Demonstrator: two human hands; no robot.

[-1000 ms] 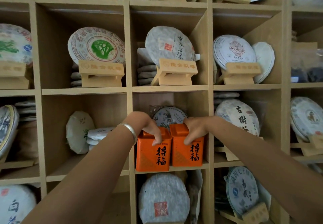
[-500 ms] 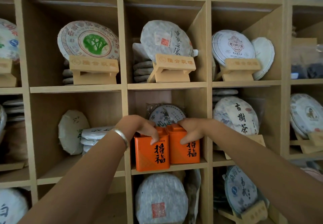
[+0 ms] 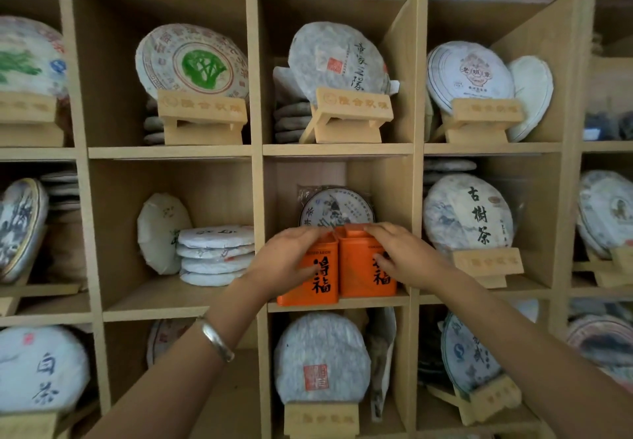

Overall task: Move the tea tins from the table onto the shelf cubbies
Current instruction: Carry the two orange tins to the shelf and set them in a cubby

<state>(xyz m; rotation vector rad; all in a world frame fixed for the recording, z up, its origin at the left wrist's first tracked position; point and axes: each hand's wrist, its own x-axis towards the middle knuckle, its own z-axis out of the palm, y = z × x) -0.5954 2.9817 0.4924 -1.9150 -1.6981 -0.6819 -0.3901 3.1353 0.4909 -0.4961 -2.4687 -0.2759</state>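
Observation:
Two orange tea tins with black characters stand side by side in the middle cubby of the wooden shelf (image 3: 339, 303). My left hand (image 3: 287, 259) wraps the top and front of the left tin (image 3: 317, 288). My right hand (image 3: 399, 255) grips the top and front of the right tin (image 3: 359, 277). Both tins rest on the cubby floor near its front edge and touch each other. A wrapped round tea cake (image 3: 337, 207) stands just behind them. A silver bangle (image 3: 217, 337) sits on my left wrist.
Every neighbouring cubby holds wrapped tea cakes, many on wooden display stands (image 3: 349, 115). A stack of flat cakes (image 3: 215, 255) lies in the cubby to the left. The cubby on the right holds a large cake on a stand (image 3: 467, 214). The table is out of view.
Both tins have slid deeper into the cubby. My fingers now curl lower over the tin fronts. The view has shifted slightly.

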